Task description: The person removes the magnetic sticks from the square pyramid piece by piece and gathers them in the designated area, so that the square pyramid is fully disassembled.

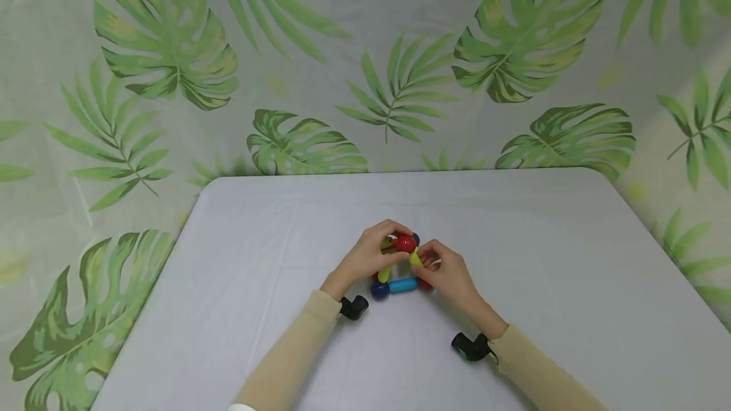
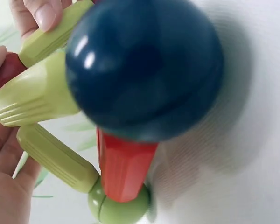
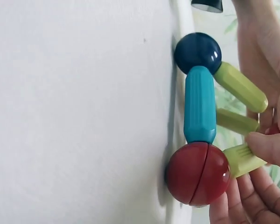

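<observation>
A small frame of balls and ridged rods stands on the table between the hands. Its base shows a dark blue ball [image 1: 379, 290], a light blue rod [image 1: 403, 285] and a dark red ball [image 3: 198, 173]; the left wrist view adds a red rod [image 2: 126, 168] and a green ball [image 2: 119, 205]. Several yellow-green rods slant upward. My left hand [image 1: 368, 251] holds the red ball [image 1: 406, 243] at the top between thumb and fingers. With thumb and fingertips, my right hand [image 1: 448, 270] pinches a yellow-green rod [image 3: 242, 158] that rises from the dark red ball.
A white cloth covers the table [image 1: 228, 309], whose far edge meets a leaf-patterned curtain [image 1: 400, 68]. Black wrist cameras jut inward below the left wrist [image 1: 354, 307] and the right wrist [image 1: 471, 346], close over the tabletop.
</observation>
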`<state>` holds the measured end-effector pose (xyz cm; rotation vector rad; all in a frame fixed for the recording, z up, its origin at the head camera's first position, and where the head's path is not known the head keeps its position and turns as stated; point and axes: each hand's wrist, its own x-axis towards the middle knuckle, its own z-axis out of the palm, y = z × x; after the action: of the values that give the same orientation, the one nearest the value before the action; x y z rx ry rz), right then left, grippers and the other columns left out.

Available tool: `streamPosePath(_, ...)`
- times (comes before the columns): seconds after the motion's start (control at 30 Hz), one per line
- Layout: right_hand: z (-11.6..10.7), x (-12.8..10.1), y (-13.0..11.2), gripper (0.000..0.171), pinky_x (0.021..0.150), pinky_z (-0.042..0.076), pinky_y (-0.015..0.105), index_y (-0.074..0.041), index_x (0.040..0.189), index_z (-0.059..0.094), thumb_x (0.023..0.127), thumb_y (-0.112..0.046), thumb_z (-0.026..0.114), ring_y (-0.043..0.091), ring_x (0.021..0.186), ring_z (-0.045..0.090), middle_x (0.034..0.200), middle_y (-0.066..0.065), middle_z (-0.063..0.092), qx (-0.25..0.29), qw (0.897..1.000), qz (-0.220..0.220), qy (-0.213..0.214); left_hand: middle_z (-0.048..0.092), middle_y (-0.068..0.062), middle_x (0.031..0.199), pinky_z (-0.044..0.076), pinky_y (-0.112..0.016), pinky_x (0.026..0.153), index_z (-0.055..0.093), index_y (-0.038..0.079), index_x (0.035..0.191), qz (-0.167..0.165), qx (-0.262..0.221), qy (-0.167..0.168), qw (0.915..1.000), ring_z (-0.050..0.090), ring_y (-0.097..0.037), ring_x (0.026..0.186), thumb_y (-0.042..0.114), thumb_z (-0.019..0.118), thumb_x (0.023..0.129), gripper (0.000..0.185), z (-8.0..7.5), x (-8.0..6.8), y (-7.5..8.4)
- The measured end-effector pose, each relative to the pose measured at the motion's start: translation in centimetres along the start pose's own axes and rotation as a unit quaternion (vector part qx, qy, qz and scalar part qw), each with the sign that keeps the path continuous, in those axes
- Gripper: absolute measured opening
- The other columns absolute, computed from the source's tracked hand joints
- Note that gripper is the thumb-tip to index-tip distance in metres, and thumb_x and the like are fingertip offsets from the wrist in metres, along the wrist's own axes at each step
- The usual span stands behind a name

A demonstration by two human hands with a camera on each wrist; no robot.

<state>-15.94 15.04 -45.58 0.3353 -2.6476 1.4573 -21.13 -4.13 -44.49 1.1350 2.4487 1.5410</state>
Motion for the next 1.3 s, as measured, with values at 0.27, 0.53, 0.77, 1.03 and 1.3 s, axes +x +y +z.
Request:
streamPosePath(0.27,0.3,-0.7,-0.3,0.024,0.071,0.054,0.027,-0.002,0.093,0.059,0.077,0.0,0.077,0.021,0.08,0.059,0.085,0.005,0.061,0.019,1.0,0.006,0.001,0.062,-0.005,0.115,0.045,-0.031,0.095,0.061,0.006,0.119,-0.007,-0.006,0.001,1.0,0.057,-0.015,0.106,0.017,0.072,0.086,0.036,-0.3,0.0,-0.3)
streamPosePath(0.53,-0.4,-0.9,0.4,0.02,0.08,0.053,0.029,0.0,0.103,0.059,0.086,-0.001,0.069,0.024,0.089,0.059,0.098,0.009,0.062,0.076,0.996,-0.03,-0.04,0.063,-0.006,0.112,0.048,-0.029,0.089,0.06,0.003,0.117,-0.001,-0.007,-0.002,1.0,0.058,-0.015,0.1,0.018,0.071,0.088,0.035,-0.3,0.0,-0.3)
streamPosePath(0.77,-1.8,1.1,-0.2,0.026,0.092,0.046,0.049,0.011,0.114,0.054,0.088,0.008,0.061,0.041,0.108,0.054,0.112,0.027,0.057,0.122,0.991,-0.034,-0.033,0.062,-0.009,0.108,0.05,-0.029,0.087,0.06,-0.001,0.114,0.0,-0.033,0.007,0.9994,0.059,-0.018,0.096,0.013,0.072,0.086,0.034,0.0,0.0,-0.2)
streamPosePath(1.03,-1.9,2.0,-1.4,0.02,0.091,0.045,0.054,0.008,0.106,0.058,0.087,0.006,0.065,0.041,0.104,0.054,0.106,0.021,0.061,0.088,0.994,-0.045,-0.049,0.063,-0.014,0.109,0.049,-0.044,0.089,0.06,-0.002,0.115,0.009,-0.032,0.017,0.9993,0.058,-0.028,0.099,0.009,0.072,0.086,0.033,0.2,0.0,-0.4)
streamPosePath(1.3,-1.1,2.7,0.2,0.022,0.093,0.044,0.053,0.008,0.107,0.058,0.086,0.007,0.065,0.041,0.106,0.054,0.108,0.023,0.061,0.09,0.995,-0.028,-0.044,0.064,-0.004,0.109,0.044,-0.033,0.095,0.06,0.005,0.115,0.013,-0.004,0.019,0.9997,0.058,-0.014,0.102,0.013,0.067,0.091,0.027,0.1,0.3,-0.8)
